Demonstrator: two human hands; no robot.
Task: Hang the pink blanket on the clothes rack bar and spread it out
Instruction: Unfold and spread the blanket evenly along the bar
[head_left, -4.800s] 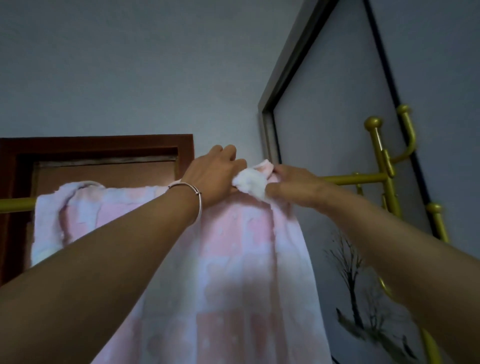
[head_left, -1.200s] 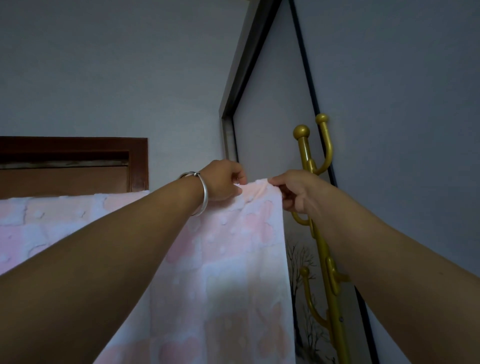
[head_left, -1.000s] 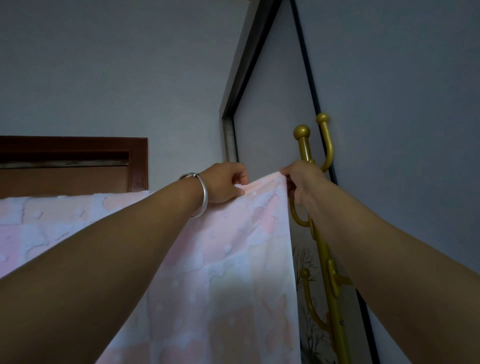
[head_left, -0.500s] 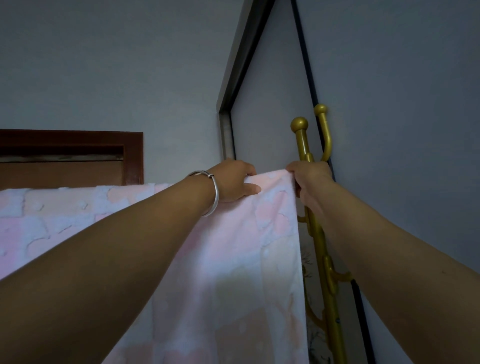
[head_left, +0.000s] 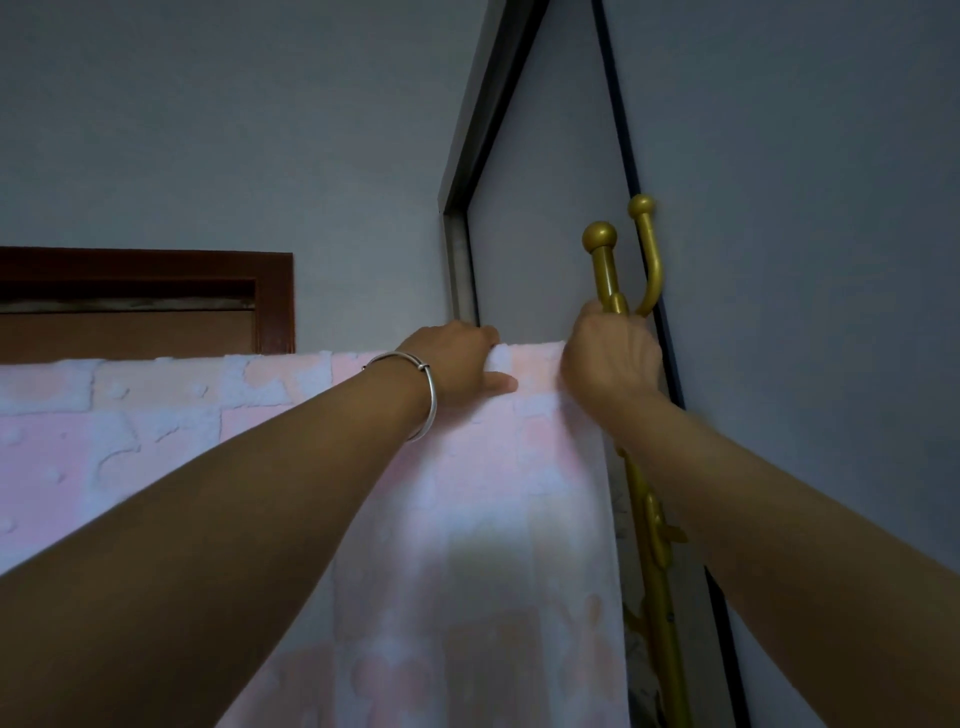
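Observation:
The pink and white patterned blanket (head_left: 467, 519) hangs over the clothes rack bar, which it hides completely, and spreads from the left frame edge to the gold rack post (head_left: 605, 270). My left hand (head_left: 457, 364), with a silver bangle at the wrist, grips the blanket's top fold, fingers over the back and thumb in front. My right hand (head_left: 608, 358) holds the blanket's upper right corner right against the gold post.
The gold post has ball-tipped hooks (head_left: 644, 249) above and more hooks lower down. A dark-framed panel (head_left: 467, 156) stands behind it against the grey wall. A brown wooden door frame (head_left: 156, 291) is at the left.
Since the earliest frame the bunched blanket has been pulled flat along the bar. In the last second both hands slid the right edge rightward until it reached the gold post.

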